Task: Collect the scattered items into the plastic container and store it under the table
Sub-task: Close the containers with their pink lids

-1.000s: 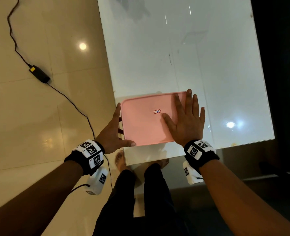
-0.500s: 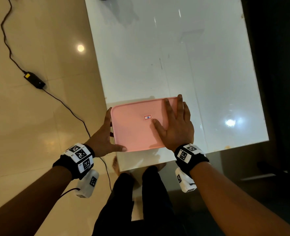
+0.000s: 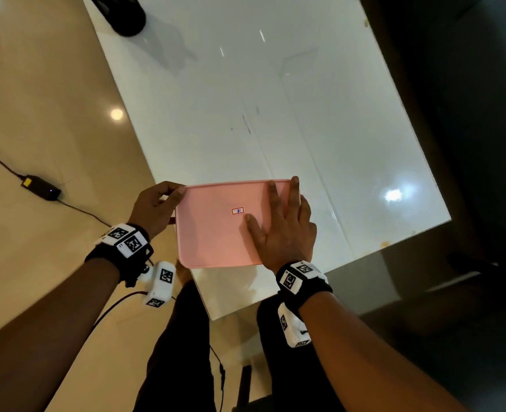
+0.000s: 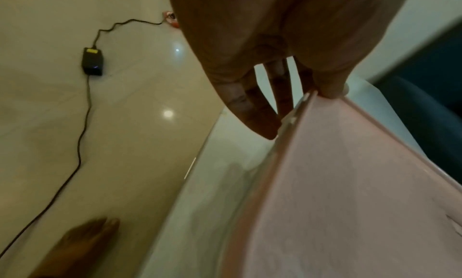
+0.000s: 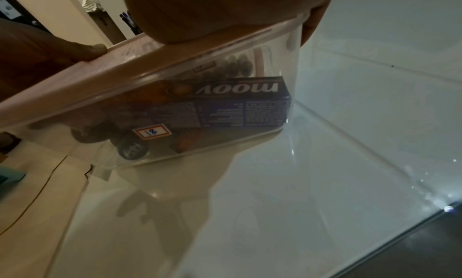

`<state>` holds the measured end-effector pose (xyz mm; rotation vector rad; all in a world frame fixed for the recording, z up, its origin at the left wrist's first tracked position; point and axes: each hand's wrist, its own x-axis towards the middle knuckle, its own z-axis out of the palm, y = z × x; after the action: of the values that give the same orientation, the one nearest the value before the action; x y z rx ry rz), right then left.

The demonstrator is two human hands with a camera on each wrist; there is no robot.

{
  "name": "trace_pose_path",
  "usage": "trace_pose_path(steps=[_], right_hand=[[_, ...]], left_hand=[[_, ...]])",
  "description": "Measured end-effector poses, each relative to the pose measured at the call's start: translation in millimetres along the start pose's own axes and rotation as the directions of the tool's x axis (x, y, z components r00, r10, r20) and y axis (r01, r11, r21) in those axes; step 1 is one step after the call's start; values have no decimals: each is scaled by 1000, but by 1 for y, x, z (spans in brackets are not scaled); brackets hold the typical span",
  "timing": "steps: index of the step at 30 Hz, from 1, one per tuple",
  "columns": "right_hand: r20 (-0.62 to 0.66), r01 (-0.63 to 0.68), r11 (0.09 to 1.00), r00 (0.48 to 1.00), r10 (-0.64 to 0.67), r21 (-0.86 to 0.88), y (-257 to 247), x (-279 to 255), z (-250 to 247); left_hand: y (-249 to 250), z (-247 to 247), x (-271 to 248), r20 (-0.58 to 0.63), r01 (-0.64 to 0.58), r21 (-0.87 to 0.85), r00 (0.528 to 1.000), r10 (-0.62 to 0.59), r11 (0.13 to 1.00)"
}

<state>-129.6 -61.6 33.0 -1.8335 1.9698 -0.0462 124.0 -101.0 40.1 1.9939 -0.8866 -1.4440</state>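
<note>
A clear plastic container point(image 5: 250, 144) with a pink lid point(image 3: 216, 233) is at the near left corner of the white table point(image 3: 275, 99). Through its wall I see a blue "moov" box point(image 5: 237, 104) and a black round item point(image 5: 132, 150). My left hand point(image 3: 156, 203) grips the lid's far left corner, with the thumb point(image 4: 332, 90) on top and the fingers curled down the side. My right hand point(image 3: 284, 227) lies flat on the lid's right half with straight fingers. I cannot tell whether the container's base touches the table.
A black power adapter point(image 3: 41, 187) with its cable lies on the tiled floor to the left. A dark object point(image 3: 121, 13) stands at the table's far left corner. My legs point(image 3: 186, 352) are at the table's near edge, and a bare foot point(image 4: 82, 242) is on the floor.
My left hand has moved from the lid's near left corner to its far left corner and curled round it. The right hand stays flat on the lid.
</note>
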Motion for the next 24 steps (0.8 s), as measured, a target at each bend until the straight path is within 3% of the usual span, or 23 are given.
trace_pose_path(steps=[7,11,14,17,22,24], right_hand=[[-54,-173,985,984,172,-6,-21,-3,8],[-86,-337,941,937,339,40,-46,-12,19],[-126,-481,869,861,493,116,-73,-17,29],[-147,-609,757,747,648,237,-103,-17,39],[-147,-716,600,591,793,357,-136,-16,51],[-146,-728,573,565,812,376,-141,-17,54]], left_hand=[[18,-13,40,163,-87,111,984,68,990],[31,-15,62,262,-265,266,945,195,927],[41,-7,69,274,-302,306,936,220,903],[42,-10,75,346,-367,322,904,252,873],[40,-16,76,493,-577,486,801,339,656],[38,-16,80,512,-627,524,773,374,577]])
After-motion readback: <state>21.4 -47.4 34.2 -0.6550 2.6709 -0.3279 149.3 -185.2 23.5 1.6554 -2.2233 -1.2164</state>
